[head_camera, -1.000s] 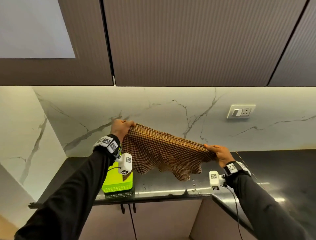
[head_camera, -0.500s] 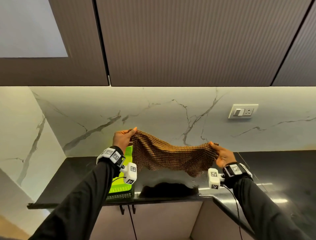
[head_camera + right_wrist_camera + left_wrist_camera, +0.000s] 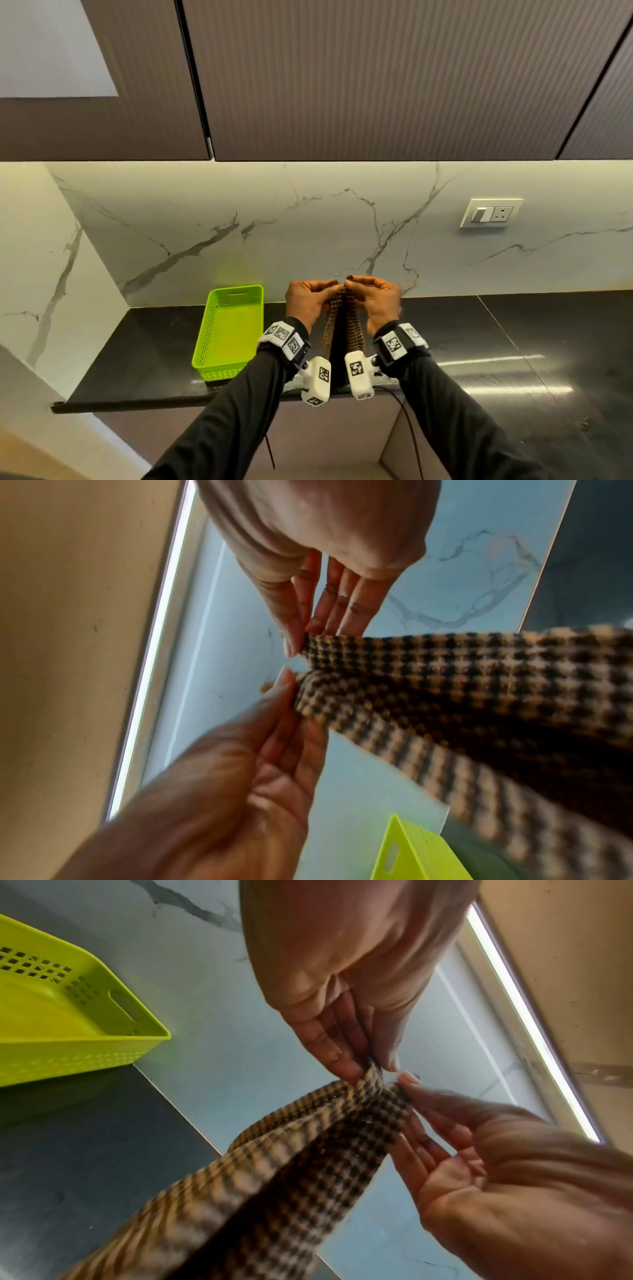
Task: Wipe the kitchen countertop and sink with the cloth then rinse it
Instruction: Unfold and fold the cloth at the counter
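**Cloth being folded in half above the bench**

The checked cloth (image 3: 342, 318) is being held up in the air above the dark bench (image 3: 154, 346), just right of the green basket (image 3: 229, 332). One top corner is being pinched by the left hand (image 3: 308, 301), the other by the right hand (image 3: 376, 301), thumb against fingertips. The two corners are being held almost touching, so the cloth is hanging doubled straight down between the wrists, long axis upright. Both hands are equally near; wiping is judged not yet begun. No sink is being shown.
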{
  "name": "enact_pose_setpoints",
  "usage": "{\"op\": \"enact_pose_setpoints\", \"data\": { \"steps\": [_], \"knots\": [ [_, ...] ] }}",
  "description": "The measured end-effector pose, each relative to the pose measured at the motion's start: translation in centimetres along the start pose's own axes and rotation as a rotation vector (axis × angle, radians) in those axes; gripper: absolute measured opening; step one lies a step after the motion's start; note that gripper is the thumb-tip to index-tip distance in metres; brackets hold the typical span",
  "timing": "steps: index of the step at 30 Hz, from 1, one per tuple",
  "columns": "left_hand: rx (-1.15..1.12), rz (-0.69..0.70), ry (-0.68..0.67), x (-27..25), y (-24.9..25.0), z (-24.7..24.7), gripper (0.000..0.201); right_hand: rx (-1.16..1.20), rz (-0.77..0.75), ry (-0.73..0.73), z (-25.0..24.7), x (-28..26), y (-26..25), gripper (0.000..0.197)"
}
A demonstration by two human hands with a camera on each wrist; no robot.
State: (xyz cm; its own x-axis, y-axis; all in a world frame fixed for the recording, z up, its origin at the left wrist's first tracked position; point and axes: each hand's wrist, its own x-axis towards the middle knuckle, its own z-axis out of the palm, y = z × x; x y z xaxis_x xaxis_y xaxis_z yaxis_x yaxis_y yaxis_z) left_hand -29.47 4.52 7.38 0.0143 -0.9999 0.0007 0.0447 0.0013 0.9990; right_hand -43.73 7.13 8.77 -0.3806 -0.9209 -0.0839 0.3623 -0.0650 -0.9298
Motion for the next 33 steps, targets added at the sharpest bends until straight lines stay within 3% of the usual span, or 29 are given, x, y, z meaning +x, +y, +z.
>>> {"op": "enact_pose_setpoints", "data": {
  "steps": [6,17,22,25,28,31,33],
  "knots": [
    [-0.008,0.020,-0.102,-0.4,-0.6,-0.4,0.017,-0.114,-0.122,-0.082,-0.4,-1.1,1.4,0.014],
    [0.047,0.002,-0.213,-0.6,-0.6,-0.9,0.015,-0.030,-0.142,-0.026,-0.1,-2.7,2.9,0.015],
    [0.061,0.020,-0.261,-0.7,-0.4,-1.1,0.010,-0.081,-0.151,-0.090,-0.3,-2.4,3.3,0.014],
    [0.155,0.096,-0.285,-0.7,-0.8,-1.8,0.017,-0.076,-0.084,-0.155,-0.6,-2.3,3.1,0.024],
    [0.236,0.148,-0.192,-0.4,-1.0,-2.1,0.014,-0.107,-0.025,-0.170,-1.3,-1.7,3.1,0.035],
    [0.384,0.231,-0.186,0.1,-0.4,-2.4,0.011,-0.148,-0.026,-0.128,-2.1,-0.4,3.5,0.034],
    [0.469,0.281,-0.198,0.6,0.5,-2.8,0.014,-0.230,-0.043,-0.202,-2.7,0.4,4.0,0.034]
  ]
}}
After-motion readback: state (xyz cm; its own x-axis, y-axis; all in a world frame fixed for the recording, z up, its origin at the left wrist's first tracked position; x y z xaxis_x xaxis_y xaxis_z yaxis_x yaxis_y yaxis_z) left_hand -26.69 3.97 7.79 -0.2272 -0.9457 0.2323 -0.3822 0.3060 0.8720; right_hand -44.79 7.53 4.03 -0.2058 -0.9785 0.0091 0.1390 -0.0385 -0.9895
